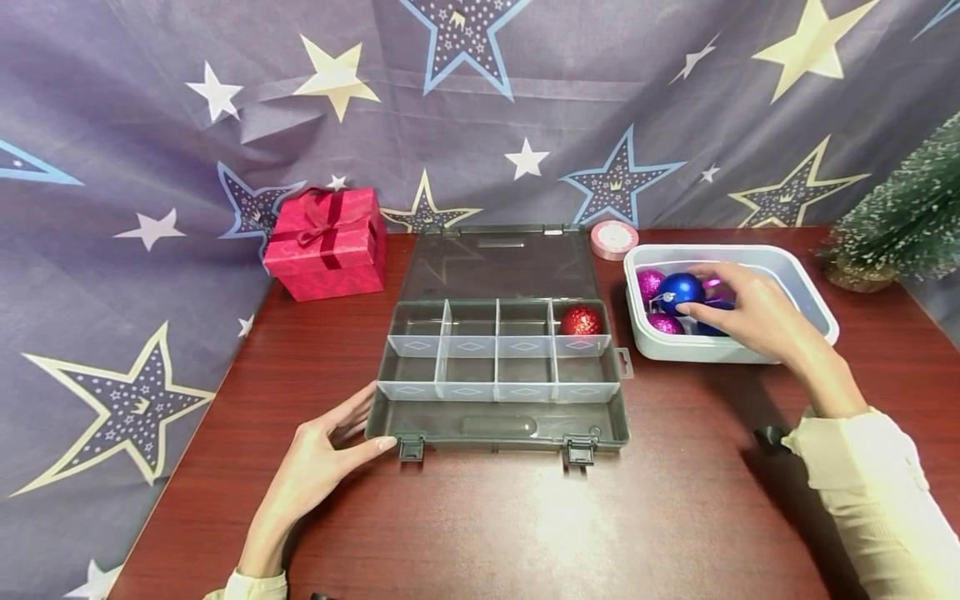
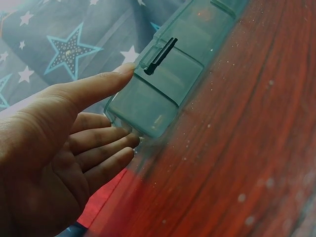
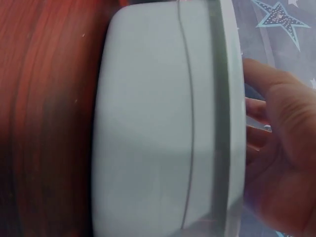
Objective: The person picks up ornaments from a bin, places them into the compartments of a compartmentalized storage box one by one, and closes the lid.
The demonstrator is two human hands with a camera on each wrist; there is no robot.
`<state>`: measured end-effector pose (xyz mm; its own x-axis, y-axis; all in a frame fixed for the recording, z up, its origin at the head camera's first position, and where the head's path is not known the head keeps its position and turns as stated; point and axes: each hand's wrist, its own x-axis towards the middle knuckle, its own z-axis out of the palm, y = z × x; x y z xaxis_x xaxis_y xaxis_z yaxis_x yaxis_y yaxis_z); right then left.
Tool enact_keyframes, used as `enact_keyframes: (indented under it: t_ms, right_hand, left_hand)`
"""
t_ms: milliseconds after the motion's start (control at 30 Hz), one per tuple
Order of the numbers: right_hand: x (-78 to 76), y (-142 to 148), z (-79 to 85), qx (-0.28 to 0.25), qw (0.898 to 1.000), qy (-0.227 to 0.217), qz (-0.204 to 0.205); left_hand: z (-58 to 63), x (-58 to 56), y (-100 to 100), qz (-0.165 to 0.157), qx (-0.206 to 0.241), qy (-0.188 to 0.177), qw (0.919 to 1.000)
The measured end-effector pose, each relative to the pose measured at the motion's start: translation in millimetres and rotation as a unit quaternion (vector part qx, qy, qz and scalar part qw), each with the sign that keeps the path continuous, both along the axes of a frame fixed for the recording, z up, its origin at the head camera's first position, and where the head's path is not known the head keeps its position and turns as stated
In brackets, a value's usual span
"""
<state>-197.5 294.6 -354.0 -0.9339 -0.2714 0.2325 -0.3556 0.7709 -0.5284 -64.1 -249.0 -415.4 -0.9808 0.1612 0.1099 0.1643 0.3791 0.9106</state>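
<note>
My right hand reaches into the white plastic tub and pinches a shiny blue Christmas bauble, thumb and fingers on its right side. Glittery magenta baubles lie beside it, and another dark blue one sits partly under the hand. In the right wrist view the tub wall hides the fingertips. My left hand rests against the left front corner of a smoky clear compartment box, thumb by a latch, fingers extended along the side. A red glitter bauble sits in its back right compartment.
The box's lid lies open toward the back. Behind stand a red gift box on the left and a pink ribbon roll near the tub. A small frosted tree rises at the far right, before a star-patterned cloth.
</note>
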Motion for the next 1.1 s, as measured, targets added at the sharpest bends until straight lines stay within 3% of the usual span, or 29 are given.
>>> enact_keyframes:
  t_ms: [500, 1100]
  right_hand:
    - [8.6, -22, 14.8, -0.063, 0.998, 0.007, 0.011]
    - [0.5, -69, 13.1, -0.095, 0.992, 0.012, 0.083]
  left_hand:
    - [1.0, 0.7, 0, 0.004, -0.004, -0.007, 1.0000]
    - [2.3, 1.1, 2, 0.011, -0.008, -0.020, 0.9997]
